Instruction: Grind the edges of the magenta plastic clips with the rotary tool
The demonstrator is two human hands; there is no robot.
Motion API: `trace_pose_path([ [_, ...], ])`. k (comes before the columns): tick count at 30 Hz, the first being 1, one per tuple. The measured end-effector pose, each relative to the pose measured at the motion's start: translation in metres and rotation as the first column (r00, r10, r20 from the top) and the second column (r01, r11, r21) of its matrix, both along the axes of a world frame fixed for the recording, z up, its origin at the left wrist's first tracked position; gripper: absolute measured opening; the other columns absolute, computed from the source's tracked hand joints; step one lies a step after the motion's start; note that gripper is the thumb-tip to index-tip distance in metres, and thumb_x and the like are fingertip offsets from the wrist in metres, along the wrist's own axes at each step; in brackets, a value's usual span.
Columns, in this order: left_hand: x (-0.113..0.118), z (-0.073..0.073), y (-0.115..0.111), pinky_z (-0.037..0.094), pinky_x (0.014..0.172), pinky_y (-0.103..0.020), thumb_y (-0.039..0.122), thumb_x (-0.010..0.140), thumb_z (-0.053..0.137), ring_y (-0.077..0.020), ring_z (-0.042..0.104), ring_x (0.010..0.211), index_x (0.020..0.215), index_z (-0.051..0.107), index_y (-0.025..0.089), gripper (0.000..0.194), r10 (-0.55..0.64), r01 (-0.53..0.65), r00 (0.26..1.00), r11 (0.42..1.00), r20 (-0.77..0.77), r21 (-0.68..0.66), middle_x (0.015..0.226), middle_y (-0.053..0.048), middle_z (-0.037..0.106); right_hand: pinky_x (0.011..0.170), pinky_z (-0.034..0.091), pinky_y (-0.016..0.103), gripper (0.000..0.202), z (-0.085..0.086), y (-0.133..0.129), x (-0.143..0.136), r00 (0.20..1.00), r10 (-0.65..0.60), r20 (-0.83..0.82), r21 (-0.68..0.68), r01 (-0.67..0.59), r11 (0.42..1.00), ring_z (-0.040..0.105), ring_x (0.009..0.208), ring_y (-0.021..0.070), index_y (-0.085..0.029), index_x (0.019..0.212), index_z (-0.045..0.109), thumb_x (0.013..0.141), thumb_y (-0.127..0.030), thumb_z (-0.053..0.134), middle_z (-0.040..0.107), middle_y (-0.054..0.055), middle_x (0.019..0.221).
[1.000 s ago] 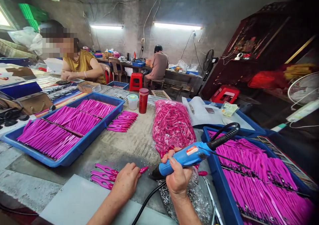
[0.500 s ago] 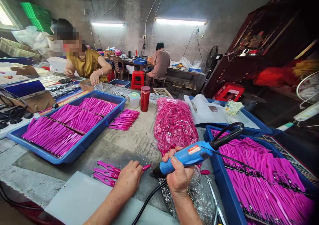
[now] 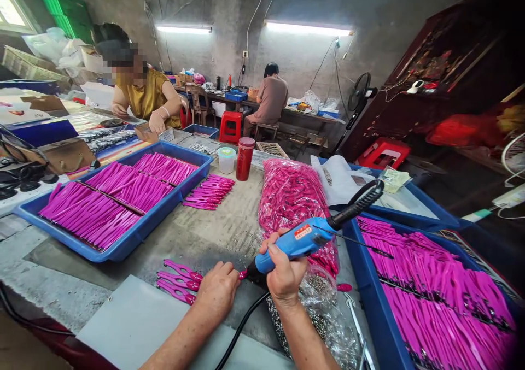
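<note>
My right hand (image 3: 285, 269) is wrapped round a blue electric screwdriver (image 3: 291, 244), held slanting with its black nose down to the left. That nose meets the tip of a magenta plastic piece (image 3: 243, 275). The fingers of my left hand (image 3: 219, 288) are closed on this piece and hide most of it. Several magenta pieces (image 3: 178, 280) lie side by side just left of my left hand. Behind the screwdriver stands a clear bag of pink parts (image 3: 293, 195). Small metal screws in a clear bag (image 3: 318, 321) are partly covered by my right forearm.
Blue trays of magenta pieces stand at left (image 3: 110, 252) and right (image 3: 365, 282). More pieces (image 3: 209, 192) lie near a red canister (image 3: 245, 159) and a lidded tub (image 3: 226, 161). Scissors (image 3: 361, 332) lie at right. A person (image 3: 143, 97) sits across the table; another sits farther back.
The screwdriver and my right hand have moved left, and its nose now meets the magenta piece's tip. My left hand has shifted slightly right in view. The whole view has shifted a little.
</note>
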State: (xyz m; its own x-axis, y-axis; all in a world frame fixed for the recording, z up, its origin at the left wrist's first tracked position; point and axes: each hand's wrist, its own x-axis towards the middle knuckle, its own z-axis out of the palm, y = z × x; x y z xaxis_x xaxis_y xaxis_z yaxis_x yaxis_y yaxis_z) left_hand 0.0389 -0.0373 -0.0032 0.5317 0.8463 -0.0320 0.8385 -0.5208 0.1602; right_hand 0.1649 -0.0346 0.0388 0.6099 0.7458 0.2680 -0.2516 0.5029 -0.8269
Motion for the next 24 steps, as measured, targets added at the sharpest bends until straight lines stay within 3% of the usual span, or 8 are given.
trace_pose_path([
  [11, 0.000, -0.008, -0.001, 0.041, 0.062, -0.027, 0.016, 0.086, 0.045, -0.0172, 0.055, 0.073, 0.072, 0.061, 0.019, 0.022, -0.011, 0.005, 0.996, 0.998, 0.090, 0.068, 0.075, -0.001, 0.060, 0.049, 0.045, 0.029, 0.029, 0.000, 0.005, -0.007, 1.000, 0.006, 0.026, -0.031, -0.005, 0.999, 0.054, 0.047, 0.0131, -0.017, 0.087, 0.052, 0.063, -0.026, 0.067, 0.058, -0.003, 0.065],
  [19, 0.000, -0.006, -0.002, 0.042, 0.064, -0.027, 0.018, 0.087, 0.043, -0.0172, 0.054, 0.075, 0.073, 0.062, 0.020, 0.023, 0.000, -0.002, 0.997, 1.000, 0.083, 0.030, 0.077, -0.002, 0.061, 0.049, 0.044, 0.028, 0.028, 0.003, 0.007, -0.009, 0.997, 0.011, 0.076, -0.037, -0.008, 0.999, 0.054, 0.047, 0.0127, -0.018, 0.086, 0.051, 0.063, -0.025, 0.065, 0.057, -0.003, 0.064],
  [24, 0.001, -0.004, -0.001, 0.043, 0.066, -0.028, 0.016, 0.087, 0.042, -0.0178, 0.055, 0.078, 0.076, 0.063, 0.019, 0.024, 0.005, -0.005, 0.999, 1.000, 0.041, -0.001, 0.079, -0.002, 0.062, 0.046, 0.042, 0.026, 0.028, -0.002, 0.014, -0.019, 0.985, -0.017, 0.172, -0.131, 0.040, 0.991, 0.049, 0.044, 0.0110, -0.018, 0.082, 0.050, 0.060, -0.028, 0.064, 0.054, -0.004, 0.060],
])
